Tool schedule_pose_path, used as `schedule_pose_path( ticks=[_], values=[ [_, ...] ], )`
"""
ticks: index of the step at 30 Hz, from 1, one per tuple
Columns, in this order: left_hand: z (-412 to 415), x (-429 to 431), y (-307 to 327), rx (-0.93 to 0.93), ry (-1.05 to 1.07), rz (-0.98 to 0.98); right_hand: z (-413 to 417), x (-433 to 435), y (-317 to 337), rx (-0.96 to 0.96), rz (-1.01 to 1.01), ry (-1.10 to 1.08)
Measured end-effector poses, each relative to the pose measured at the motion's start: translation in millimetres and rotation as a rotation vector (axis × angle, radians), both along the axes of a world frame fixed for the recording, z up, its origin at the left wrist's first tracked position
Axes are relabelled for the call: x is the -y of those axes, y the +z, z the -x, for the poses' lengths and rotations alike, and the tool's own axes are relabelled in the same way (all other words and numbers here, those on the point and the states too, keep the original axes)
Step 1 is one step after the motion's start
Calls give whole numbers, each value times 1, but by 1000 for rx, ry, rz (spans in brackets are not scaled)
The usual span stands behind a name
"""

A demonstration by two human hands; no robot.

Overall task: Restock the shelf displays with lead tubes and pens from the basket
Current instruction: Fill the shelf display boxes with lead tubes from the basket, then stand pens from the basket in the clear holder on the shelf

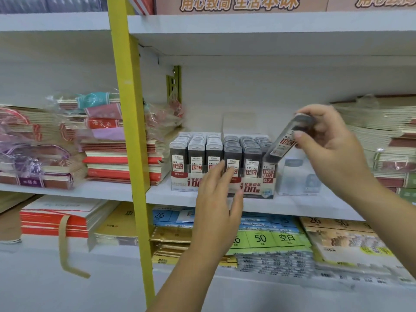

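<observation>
Above display box's (258,189) right end: right hand (331,149) pinches tilted lead tube (284,142), lower end at rightmost row (268,171). Left hand (216,199) open.

The lead tube (284,143) in my right hand (333,143) reads 0.7 and 100; the display box (258,190) below it says 100 and HB 0.7. The banner (238,3) overhead reads 用心致简 生活本味, and lower down a green pack (261,239) shows 50 and 空白, a blue pack (160,215) 26.
</observation>
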State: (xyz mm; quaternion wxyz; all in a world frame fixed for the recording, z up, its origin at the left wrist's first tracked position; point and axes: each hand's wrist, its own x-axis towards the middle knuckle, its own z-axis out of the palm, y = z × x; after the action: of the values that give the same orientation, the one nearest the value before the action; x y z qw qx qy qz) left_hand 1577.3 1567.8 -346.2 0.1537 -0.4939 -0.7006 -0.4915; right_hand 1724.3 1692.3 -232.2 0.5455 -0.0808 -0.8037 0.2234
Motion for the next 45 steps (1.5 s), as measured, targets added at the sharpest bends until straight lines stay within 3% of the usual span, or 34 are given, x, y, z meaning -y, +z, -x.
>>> schedule_pose_path(
  ticks=[3, 19, 22, 27, 30, 34, 38, 42, 45],
  values=[
    [0, -6, -9, -76, -4, 71, 3, -10, 2, 132, -138, -80],
    [7, -6, -21, -111, -57, 102, 24, -22, -20, 459, -333, -371],
    [6, -2, -22, -101, -79, 114, 20, -23, -36, 432, -365, -471],
    [-4, 20, -51, -81, -55, 31, 0, 0, -80, 249, -220, -326],
    [-4, 40, -101, 7, -126, 283, -17, 21, -137, 210, -14, -213],
    [2, 71, -193, 159, -214, 844, -31, 36, -247, 487, 391, -192],
    [-8, 87, -286, 423, -180, 1014, -37, 35, -371, 965, 680, -146],
    [-21, 96, -361, 657, -118, 1137, -56, 41, -478, 1432, 830, -93],
    [-24, 101, -402, 701, -26, 1237, -69, 45, -523, 1563, 833, -82]
  ],
)
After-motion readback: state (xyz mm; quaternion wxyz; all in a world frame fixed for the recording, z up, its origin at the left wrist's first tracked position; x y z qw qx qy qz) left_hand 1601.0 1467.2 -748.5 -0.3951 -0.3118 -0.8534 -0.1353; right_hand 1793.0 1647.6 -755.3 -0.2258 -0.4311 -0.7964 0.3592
